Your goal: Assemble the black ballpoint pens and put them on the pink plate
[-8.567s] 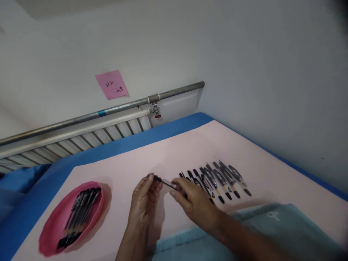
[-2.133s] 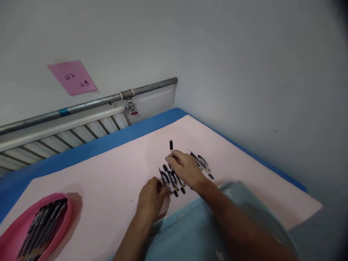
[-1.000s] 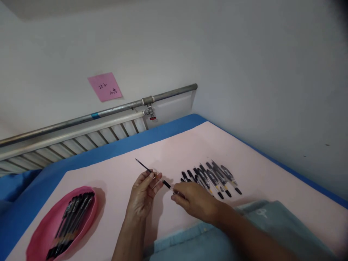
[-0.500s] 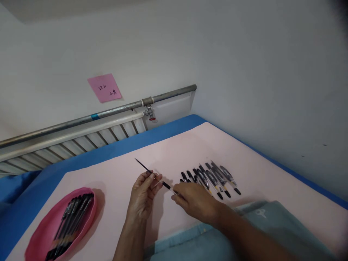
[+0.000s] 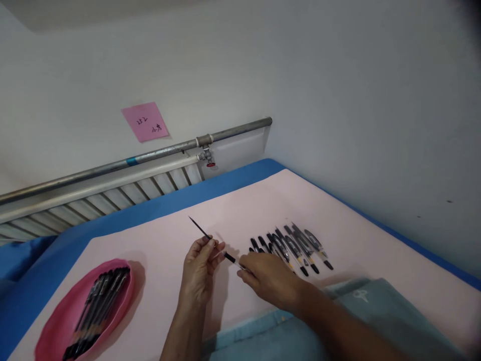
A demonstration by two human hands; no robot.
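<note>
My left hand [image 5: 201, 265] pinches a thin black pen refill [image 5: 199, 227], its pointed tip aimed up and to the left. Just to the right, my right hand [image 5: 268, 278] is closed around a clear pen barrel with a black grip [image 5: 230, 257]. The barrel's near end is hidden in my palm. The refill's rear end and the grip's open end are close together; whether they touch I cannot tell. Behind my right hand lies a group of pen parts [image 5: 296, 245], clear barrels and black caps, partly covered by that hand.
A pink oval bowl [image 5: 48, 328] at the lower left holds several capped black pens [image 5: 99, 306]. A pale pink sheet [image 5: 158, 245] covers the blue table [image 5: 240, 174]. Teal cloth [image 5: 356, 311] lies at the near edge. A radiator [image 5: 124, 198] and pipe [image 5: 240, 130] run along the wall.
My left hand and the refill have shifted slightly to the right, nearer the pen barrel. My right hand stays almost where it was.
</note>
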